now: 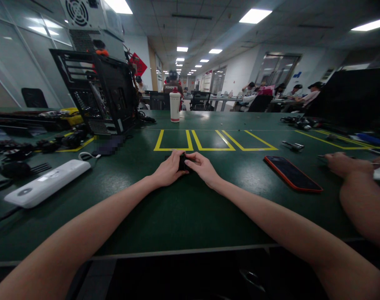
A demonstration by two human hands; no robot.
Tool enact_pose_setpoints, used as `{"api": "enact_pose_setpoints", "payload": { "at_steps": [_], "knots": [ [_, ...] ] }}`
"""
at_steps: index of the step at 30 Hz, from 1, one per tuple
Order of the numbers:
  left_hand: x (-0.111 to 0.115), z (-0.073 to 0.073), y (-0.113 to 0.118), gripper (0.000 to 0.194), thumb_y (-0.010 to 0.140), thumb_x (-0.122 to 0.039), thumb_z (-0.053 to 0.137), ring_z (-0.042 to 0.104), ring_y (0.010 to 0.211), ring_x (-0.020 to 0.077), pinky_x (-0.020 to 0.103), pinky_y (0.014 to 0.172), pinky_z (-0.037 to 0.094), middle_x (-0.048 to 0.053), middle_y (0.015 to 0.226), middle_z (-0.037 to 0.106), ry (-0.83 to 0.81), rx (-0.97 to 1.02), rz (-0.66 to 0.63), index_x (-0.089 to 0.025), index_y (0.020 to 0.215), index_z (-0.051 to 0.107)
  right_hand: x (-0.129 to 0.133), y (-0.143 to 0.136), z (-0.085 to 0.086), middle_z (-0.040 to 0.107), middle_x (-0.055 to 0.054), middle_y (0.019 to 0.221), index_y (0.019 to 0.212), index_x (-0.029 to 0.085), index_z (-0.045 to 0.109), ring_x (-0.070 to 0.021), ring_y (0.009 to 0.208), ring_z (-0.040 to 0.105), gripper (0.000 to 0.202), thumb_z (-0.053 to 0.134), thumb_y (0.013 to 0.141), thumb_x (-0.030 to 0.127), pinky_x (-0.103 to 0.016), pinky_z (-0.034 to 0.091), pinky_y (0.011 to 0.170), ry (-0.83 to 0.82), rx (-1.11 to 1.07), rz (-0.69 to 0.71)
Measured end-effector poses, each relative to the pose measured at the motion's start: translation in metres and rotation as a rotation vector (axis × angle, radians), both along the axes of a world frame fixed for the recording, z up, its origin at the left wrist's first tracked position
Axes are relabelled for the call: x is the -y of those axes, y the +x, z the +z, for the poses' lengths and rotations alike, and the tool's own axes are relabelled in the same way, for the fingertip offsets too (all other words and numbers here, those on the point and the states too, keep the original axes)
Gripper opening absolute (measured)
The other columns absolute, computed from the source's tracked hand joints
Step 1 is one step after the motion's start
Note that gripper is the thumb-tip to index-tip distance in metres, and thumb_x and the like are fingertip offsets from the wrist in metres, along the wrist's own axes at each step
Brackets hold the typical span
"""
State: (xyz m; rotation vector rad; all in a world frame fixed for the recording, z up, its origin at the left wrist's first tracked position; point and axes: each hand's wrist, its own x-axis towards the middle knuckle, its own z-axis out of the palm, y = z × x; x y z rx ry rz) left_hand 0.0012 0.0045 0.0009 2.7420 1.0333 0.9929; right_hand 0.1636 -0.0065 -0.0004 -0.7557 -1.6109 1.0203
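Note:
A small black object is held between my two hands, just above or on the green table, near the yellow tape outlines. My left hand is closed on its left side, with the fingers over the top and the thumb below. From the right, my right hand pinches the same object with thumb and fingertips. Much of the object is hidden by the fingers, so its exact shape cannot be made out.
A white power strip and an open computer case stand left. A white cup is beyond the tape. At right lie an orange-edged phone and a metal tool, beside another person's hand.

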Motion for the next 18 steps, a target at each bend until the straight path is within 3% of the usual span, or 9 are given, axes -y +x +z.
{"api": "enact_pose_setpoints", "payload": {
  "at_steps": [7, 13, 18],
  "knots": [
    [0.0005, 0.0003, -0.0003, 0.060, 0.073, -0.035, 0.055, 0.042, 0.109, 0.0267, 0.045, 0.086, 0.041, 0.013, 0.116, 0.037, 0.010, -0.003, -0.002, -0.017, 0.120, 0.022, -0.0013, 0.0018, 0.0010, 0.058, -0.006, 0.100, 0.101, 0.018, 0.054, -0.0156, 0.095, 0.054, 0.031, 0.058, 0.070, 0.023, -0.036, 0.040, 0.090, -0.034, 0.046, -0.022],
    [0.0021, 0.0016, -0.0009, 0.059, 0.073, -0.034, 0.056, 0.043, 0.107, 0.0255, 0.044, 0.087, 0.041, 0.013, 0.115, 0.038, -0.002, 0.001, -0.013, -0.017, 0.119, 0.024, 0.0012, 0.0026, 0.0003, 0.057, -0.004, 0.103, 0.096, 0.019, 0.054, -0.0161, 0.097, 0.055, 0.030, 0.061, 0.067, 0.020, -0.035, 0.041, 0.089, -0.082, -0.027, 0.066],
    [0.0018, 0.0010, -0.0006, 0.060, 0.072, -0.034, 0.057, 0.043, 0.107, 0.0260, 0.044, 0.086, 0.042, 0.012, 0.116, 0.038, -0.012, 0.013, -0.006, -0.019, 0.119, 0.023, 0.0023, 0.0012, 0.0007, 0.057, -0.004, 0.101, 0.094, 0.019, 0.054, -0.0145, 0.094, 0.055, 0.027, 0.060, 0.068, 0.025, -0.033, 0.041, 0.089, -0.064, -0.035, 0.032]
  ]
}}
